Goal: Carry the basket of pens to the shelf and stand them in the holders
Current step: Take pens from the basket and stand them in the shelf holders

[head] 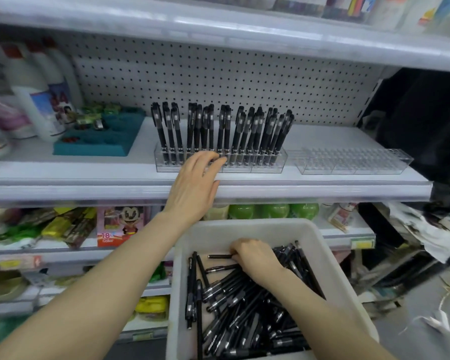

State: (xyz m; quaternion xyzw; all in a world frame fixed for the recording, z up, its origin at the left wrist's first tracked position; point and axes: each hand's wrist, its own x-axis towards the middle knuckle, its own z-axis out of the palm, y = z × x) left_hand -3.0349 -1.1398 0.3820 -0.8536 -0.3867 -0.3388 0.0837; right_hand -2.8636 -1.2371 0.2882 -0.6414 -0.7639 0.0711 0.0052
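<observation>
A white basket [182,258] full of loose black pens [244,310] sits low in front of me. My right hand [255,258] is inside it, fingers curled round one black pen [220,256] near the far wall. On the shelf [89,175] a clear holder [268,165] carries several black pens [226,131] standing upright. My left hand [196,183] reaches up to that holder, straight fingers touching its front left part. A second clear holder [348,162] stands to the right with no pens in it.
A teal tray [99,141] and white bottles [37,100] stand at the shelf's left. Pegboard [218,74] backs the shelf. Lower shelves hold packets, a boxed toy [122,224] and green bottles [273,210]. Dark clutter lies at the right.
</observation>
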